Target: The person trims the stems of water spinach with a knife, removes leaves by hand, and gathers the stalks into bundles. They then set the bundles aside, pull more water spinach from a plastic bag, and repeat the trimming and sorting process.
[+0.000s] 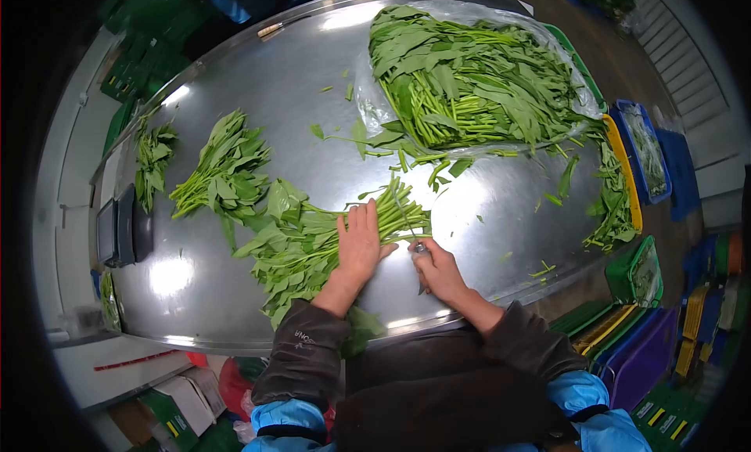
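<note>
My left hand (360, 237) lies flat across the stems of a leafy green bunch (301, 237), its fingers stretched out and pressing on it. The bunch rests on the metal table (313, 84), leaves to the left and stem ends to the right. Closed around the handle of a knife (421, 249), my right hand (440, 270) is just right of the bunch. The thin blade runs up across the stems near their ends. Two smaller bunches (223, 166) (154, 158) lie farther left.
A large heap of greens (477, 80) sits on clear plastic at the upper right. Beside it, a yellow-edged crate (623, 174) holds trimmings. Scales (117, 229) stand at the left edge, and another knife (272, 29) lies at the far edge. Cut scraps are scattered about.
</note>
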`<state>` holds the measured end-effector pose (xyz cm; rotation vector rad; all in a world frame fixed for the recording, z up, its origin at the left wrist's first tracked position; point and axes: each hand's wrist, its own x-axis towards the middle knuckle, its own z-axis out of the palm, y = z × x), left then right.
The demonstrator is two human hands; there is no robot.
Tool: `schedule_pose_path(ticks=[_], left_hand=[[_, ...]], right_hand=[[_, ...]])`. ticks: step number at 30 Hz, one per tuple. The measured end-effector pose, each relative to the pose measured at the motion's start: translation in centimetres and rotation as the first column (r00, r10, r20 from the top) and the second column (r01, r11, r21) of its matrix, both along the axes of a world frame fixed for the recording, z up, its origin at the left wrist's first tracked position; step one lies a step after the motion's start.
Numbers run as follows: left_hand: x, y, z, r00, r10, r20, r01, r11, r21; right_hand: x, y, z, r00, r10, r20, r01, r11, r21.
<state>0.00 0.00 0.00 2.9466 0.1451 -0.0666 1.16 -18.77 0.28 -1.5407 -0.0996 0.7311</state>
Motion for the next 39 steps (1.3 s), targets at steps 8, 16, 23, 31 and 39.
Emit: schedule_pose_path(ticks=[8,16,23,31,39], left_hand=[[0.3,0.1,-1.1,0.984,-0.014,0.178,0.006,0.999,0.048],[0.4,0.0,-2.3,0.988,0.055,0.143,-0.071,0.991,0.111],[0.1,-0.3,-1.1,0.989,0.076,0.13,-0.079,0.997,0.02],[-3.5,4.1,5.0,0.942,-0.05,0.333,0.15,0.948,-0.28],[-11.6,2.0,3.5,0.993,0.008,0.121,-0.001,0.999,-0.054]], right_hand=[[3.7,3.4,0.0,0.982,0.19,-0.02,-0.186,0.926,-0.328],[2.2,0.5,-1.4,0.95,0.306,-0.058,-0.302,0.862,-0.408],[-1.3,-8.5,4.3,0.913,0.228,-0.339,-0.383,0.768,-0.513],[2.0,-13.4,3.0,0.872,0.215,0.44,0.263,0.551,-0.792],[-0.1,-2.8,5.0,0.665,0.273,0.695,0.07,0.904,-0.422]])
